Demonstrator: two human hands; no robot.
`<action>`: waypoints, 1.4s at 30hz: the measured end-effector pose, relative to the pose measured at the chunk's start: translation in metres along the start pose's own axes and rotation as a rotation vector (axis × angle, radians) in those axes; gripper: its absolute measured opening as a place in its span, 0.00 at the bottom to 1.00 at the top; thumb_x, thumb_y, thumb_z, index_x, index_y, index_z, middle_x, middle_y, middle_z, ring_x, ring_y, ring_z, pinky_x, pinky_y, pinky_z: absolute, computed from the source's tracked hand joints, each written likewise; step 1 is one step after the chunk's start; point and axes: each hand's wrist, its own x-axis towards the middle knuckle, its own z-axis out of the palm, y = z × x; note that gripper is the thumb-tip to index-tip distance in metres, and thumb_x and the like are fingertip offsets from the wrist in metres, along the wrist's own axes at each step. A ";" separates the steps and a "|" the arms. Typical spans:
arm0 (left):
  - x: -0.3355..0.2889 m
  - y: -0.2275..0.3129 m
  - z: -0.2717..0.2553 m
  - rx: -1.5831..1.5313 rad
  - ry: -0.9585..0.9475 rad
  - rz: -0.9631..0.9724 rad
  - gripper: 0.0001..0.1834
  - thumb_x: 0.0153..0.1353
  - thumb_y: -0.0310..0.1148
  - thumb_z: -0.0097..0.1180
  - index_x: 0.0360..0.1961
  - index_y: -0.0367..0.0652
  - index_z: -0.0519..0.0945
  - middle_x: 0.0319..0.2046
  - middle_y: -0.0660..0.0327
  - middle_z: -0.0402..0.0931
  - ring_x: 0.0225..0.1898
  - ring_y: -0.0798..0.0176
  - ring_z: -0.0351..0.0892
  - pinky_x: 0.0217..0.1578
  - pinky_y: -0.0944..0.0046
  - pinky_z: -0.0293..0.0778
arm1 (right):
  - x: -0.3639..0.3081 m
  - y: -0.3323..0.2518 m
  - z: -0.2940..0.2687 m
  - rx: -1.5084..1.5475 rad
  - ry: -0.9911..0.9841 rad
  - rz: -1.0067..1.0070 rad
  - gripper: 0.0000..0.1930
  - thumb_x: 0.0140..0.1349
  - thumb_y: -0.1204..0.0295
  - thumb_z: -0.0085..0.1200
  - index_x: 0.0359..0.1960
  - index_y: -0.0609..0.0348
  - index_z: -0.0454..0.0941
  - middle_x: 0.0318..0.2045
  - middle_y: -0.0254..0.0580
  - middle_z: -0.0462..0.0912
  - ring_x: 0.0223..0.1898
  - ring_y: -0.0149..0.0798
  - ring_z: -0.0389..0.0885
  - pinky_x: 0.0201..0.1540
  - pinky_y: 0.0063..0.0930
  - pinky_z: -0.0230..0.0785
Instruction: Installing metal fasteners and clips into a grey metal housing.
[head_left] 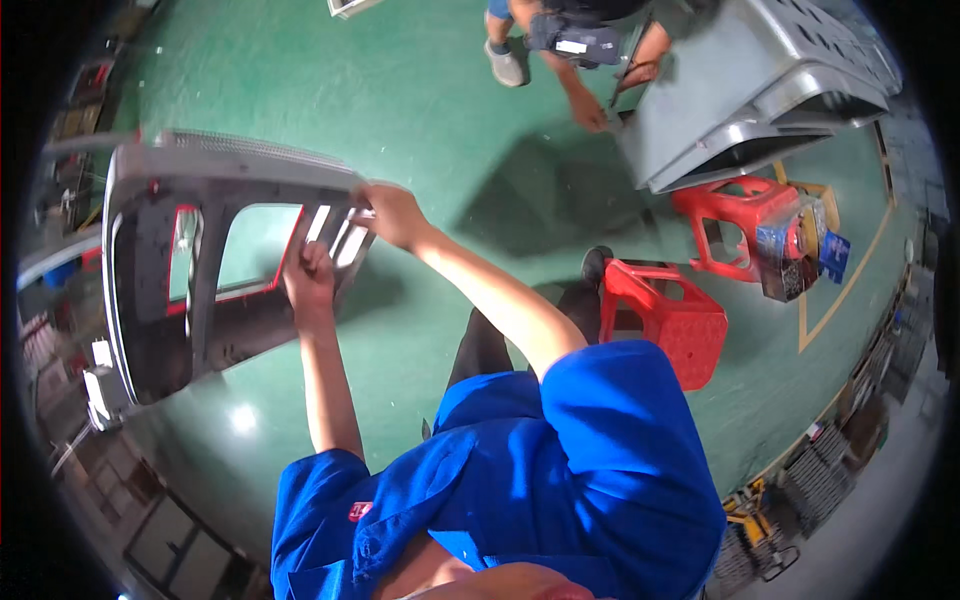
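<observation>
A large grey metal panel (pixel 250 188) with rounded corners and cut-out openings, some edged in red, stands tilted at my left. My right hand (pixel 396 216) is closed around its upper right corner, beside the narrow slots there. Lower down, my left hand (pixel 310 280) has its fingers curled on the panel between the red-edged opening and the slots. The panel's outer parts are a little blurred, and whether its lower edge touches anything cannot be made out.
Two red plastic stools (pixel 690 345) stand to my right, the farther with boxes (pixel 785 260) beside it. Beyond them are stacked grey metal housings (pixel 740 100), with another person's hand (pixel 588 110) at their edge. Racks and goods line the green floor (pixel 400 90).
</observation>
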 end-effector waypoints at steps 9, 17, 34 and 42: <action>-0.050 -0.198 0.053 -0.363 0.091 -0.605 0.08 0.63 0.27 0.42 0.37 0.34 0.72 0.30 0.59 0.69 0.27 0.67 0.64 0.23 0.71 0.61 | -0.330 0.250 -0.308 0.336 0.786 0.635 0.09 0.55 0.70 0.59 0.28 0.65 0.76 0.24 0.38 0.80 0.22 0.29 0.77 0.20 0.20 0.69; -0.121 -0.379 0.150 0.181 -0.031 -0.706 0.14 0.67 0.38 0.42 0.26 0.44 0.71 0.19 0.67 0.58 0.20 0.71 0.55 0.15 0.75 0.52 | -0.615 0.352 -0.652 -0.894 1.420 1.039 0.12 0.52 0.66 0.58 0.35 0.59 0.82 0.29 0.45 0.82 0.30 0.43 0.80 0.34 0.36 0.71; -0.160 -0.440 0.204 0.341 0.025 -0.682 0.16 0.67 0.41 0.42 0.23 0.47 0.65 0.18 0.69 0.57 0.18 0.73 0.55 0.14 0.74 0.51 | -0.665 0.412 -0.743 -0.867 1.105 1.297 0.16 0.55 0.59 0.50 0.39 0.53 0.81 0.38 0.42 0.82 0.37 0.49 0.81 0.38 0.44 0.71; -0.188 -0.370 0.100 0.140 0.013 -0.497 0.15 0.66 0.42 0.44 0.24 0.47 0.68 0.19 0.69 0.61 0.18 0.74 0.56 0.14 0.74 0.50 | -0.615 0.398 -0.608 -0.905 1.502 0.708 0.04 0.47 0.77 0.57 0.26 0.63 0.78 0.21 0.43 0.81 0.25 0.42 0.80 0.28 0.35 0.73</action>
